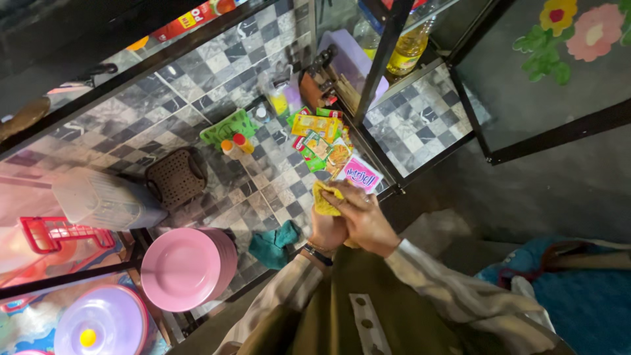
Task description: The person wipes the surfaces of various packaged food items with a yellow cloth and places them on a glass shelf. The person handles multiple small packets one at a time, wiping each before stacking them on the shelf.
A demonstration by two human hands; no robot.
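Yellow packet [325,197] pinched between both hands, just above counter edge. Left hand [327,228] curled around its lower part, right hand [363,220] folded over from the side (fingers closed on it). Just left, teal cloth [273,244] and pink plates [189,266]. Beyond, pink sachet [359,173], colourful packets [320,141], brown basket [175,177] on checkered counter [164,98].

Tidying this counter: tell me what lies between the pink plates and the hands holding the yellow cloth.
In the head view, a crumpled teal cloth lies on the checkered counter between the pink plates and the hands.

Home kitchen: checkered tile counter [197,85], stacked pink plates [187,266], oil bottle [409,49]
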